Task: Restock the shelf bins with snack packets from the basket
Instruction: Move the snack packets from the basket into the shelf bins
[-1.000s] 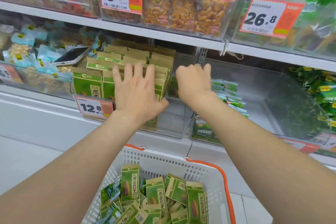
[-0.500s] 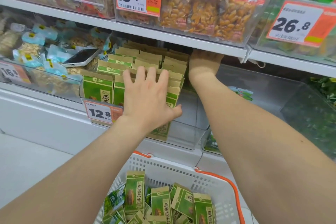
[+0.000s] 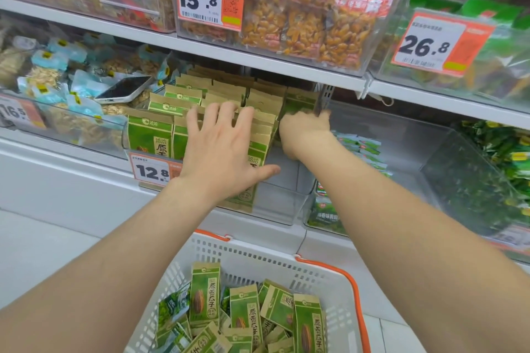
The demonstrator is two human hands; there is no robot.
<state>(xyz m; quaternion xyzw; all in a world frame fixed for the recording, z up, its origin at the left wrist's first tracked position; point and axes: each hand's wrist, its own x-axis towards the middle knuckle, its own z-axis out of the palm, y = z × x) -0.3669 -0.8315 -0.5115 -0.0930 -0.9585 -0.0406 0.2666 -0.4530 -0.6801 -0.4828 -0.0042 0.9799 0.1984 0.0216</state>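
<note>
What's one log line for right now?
left hand: flat on green-and-brown paper snack packets in clear plastic bin | right hand: at rows' right end, grip hidden | white plastic basket: holds loose packets

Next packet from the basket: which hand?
Right, probably. The left hand lies spread on the upright packets, apparently bracing the row; the right hand sits beside the row's end, so it could drop to the basket.

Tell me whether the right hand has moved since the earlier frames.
Yes. The right hand was tucked under the upper shelf edge half a second ago; now it sits lower and nearer the front, beside the packets in the bin.
</note>
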